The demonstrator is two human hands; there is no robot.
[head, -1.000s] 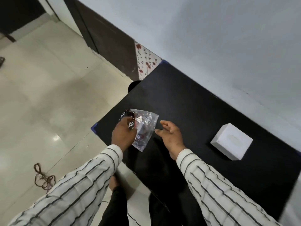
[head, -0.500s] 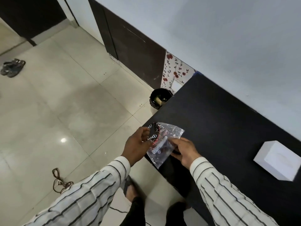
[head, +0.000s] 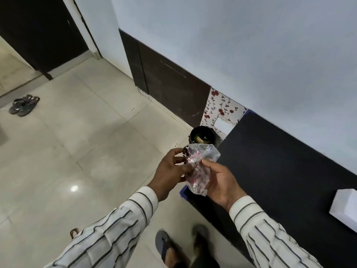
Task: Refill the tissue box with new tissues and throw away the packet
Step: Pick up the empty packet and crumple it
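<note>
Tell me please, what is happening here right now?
A person holds an empty plastic packet with both hands, the left hand and the right hand, crumpling it at the table's corner. A black bin stands on the floor just beyond. The white tissue box sits on the black table, apart from the hands.

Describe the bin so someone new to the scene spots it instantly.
Follow the black table to its far end by the floral wall panel. On the floor there stands the bin, small, round, black, open-topped, scraps inside; it shows just beyond the crumpled packet.
</note>
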